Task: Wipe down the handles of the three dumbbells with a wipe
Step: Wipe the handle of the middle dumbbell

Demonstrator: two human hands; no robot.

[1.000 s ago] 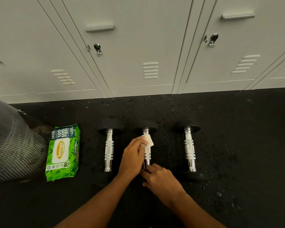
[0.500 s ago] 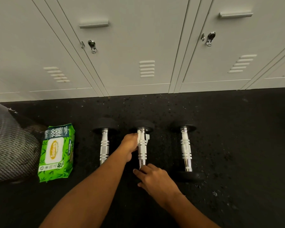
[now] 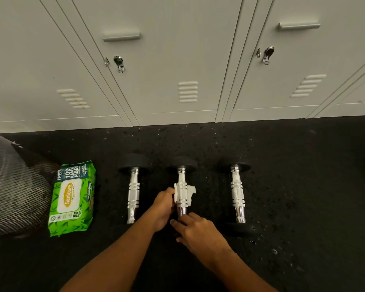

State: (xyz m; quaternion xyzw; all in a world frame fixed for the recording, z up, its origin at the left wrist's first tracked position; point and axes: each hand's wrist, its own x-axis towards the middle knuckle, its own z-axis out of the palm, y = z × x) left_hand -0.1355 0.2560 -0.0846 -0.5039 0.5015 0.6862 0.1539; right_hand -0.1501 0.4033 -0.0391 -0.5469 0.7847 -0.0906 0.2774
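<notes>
- Dumbbells lie in a row across the middle of the head view, on the black speckled floor point(image 3: 303, 186) below the pale lockers point(image 3: 177, 60) that fill the upper half of the frame: the left dumbbell point(image 3: 133, 192), the middle dumbbell point(image 3: 182, 186) and the right dumbbell point(image 3: 237, 192), each with its chrome handle running up and down the frame.
- The wipe point(image 3: 188, 193) is wrapped around the knurled middle of the middle dumbbell's handle, with a loose corner sticking out to the right.
- The left hand point(image 3: 163, 205), just below centre, has its fingers closed on the wipe from the left side of the handle.
- The right hand point(image 3: 195, 230), lower centre, has its fingertips pressed on the bare lower end of the same handle; it seems to steady the bar, though how far the fingers curl around it I cannot tell.
- Step in hand, as I judge it: wiping the second of three handles.
- Next move likely calls for sliding and twisting the wipe along the whole handle, then carrying it to the right dumbbell.
- A green pack of wipes point(image 3: 72, 199) lies at the left edge, beside a dark mesh bin point(image 3: 13, 186).
</notes>
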